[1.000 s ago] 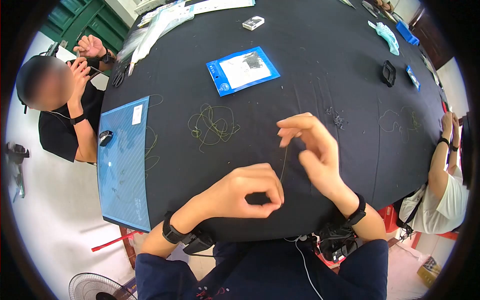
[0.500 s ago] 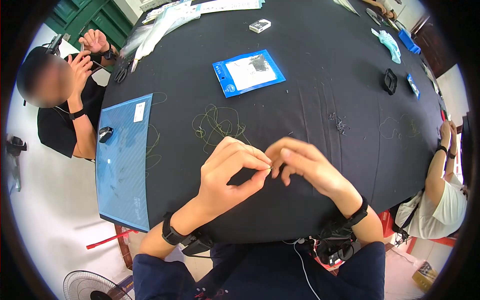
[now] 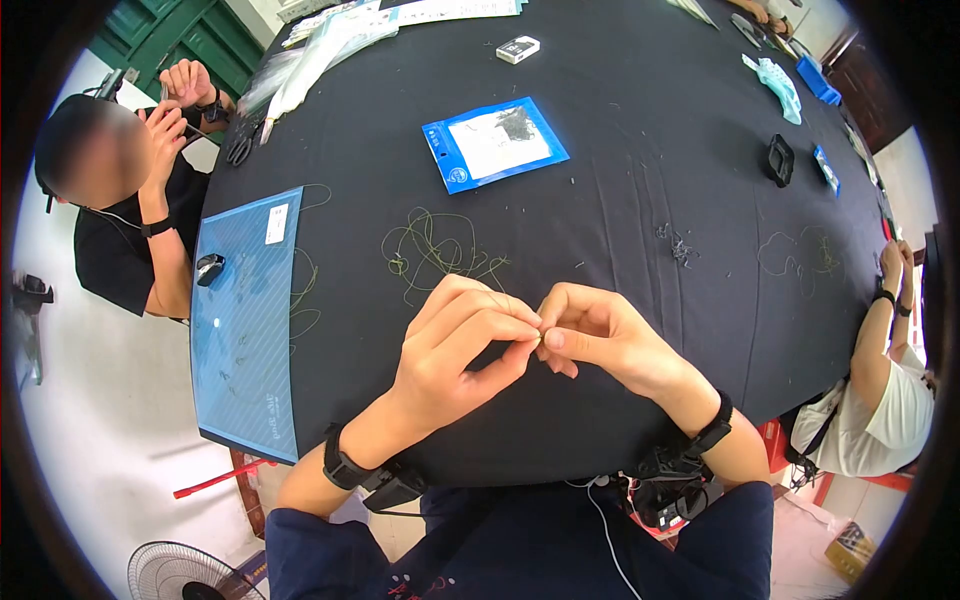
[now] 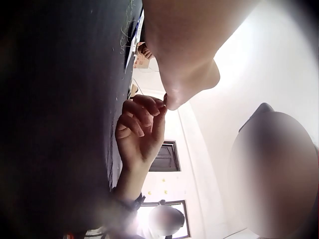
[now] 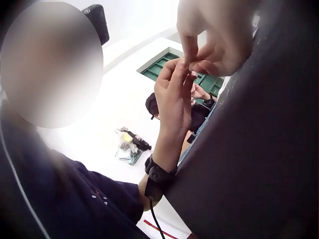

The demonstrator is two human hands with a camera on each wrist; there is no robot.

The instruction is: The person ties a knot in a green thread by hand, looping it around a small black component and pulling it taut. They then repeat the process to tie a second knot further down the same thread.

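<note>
Nearest is one navy shirt (image 3: 520, 540) of the person at the table, whose two wrists each carry one black strap. The left hand (image 3: 455, 350) is bent, thumb and index finger closed at the tips on one thin green strand (image 3: 541, 335). The right hand (image 3: 615, 340) meets it there, its thumb and index fingertips together at the same spot, the other fingers loosely curled; how much of the strand it grips is hidden. The strand's held part is at the meeting fingertips, above the black tablecloth (image 3: 600, 430).

Just beyond the left hand lies one loose tangle of green cord (image 3: 430, 245). To the left is one translucent blue folder (image 3: 250, 350), with one white label (image 3: 276, 224) and one small black object (image 3: 210, 269) on it; green loops (image 3: 305, 290) lie along its right edge. Right of the tangle is one small heap of dark clippings (image 3: 682, 248), and farther right one more thin tangle (image 3: 822, 255).

Farther out are one blue-and-white pouch (image 3: 497, 145), one black open tray (image 3: 780, 160), one small blue packet (image 3: 827, 171), one pair of black scissors (image 3: 240, 150), one light-blue face mask (image 3: 775, 88), one blue box (image 3: 818, 80) and one small white box (image 3: 518, 50). Two other people sit at the sides, one left, one right.
</note>
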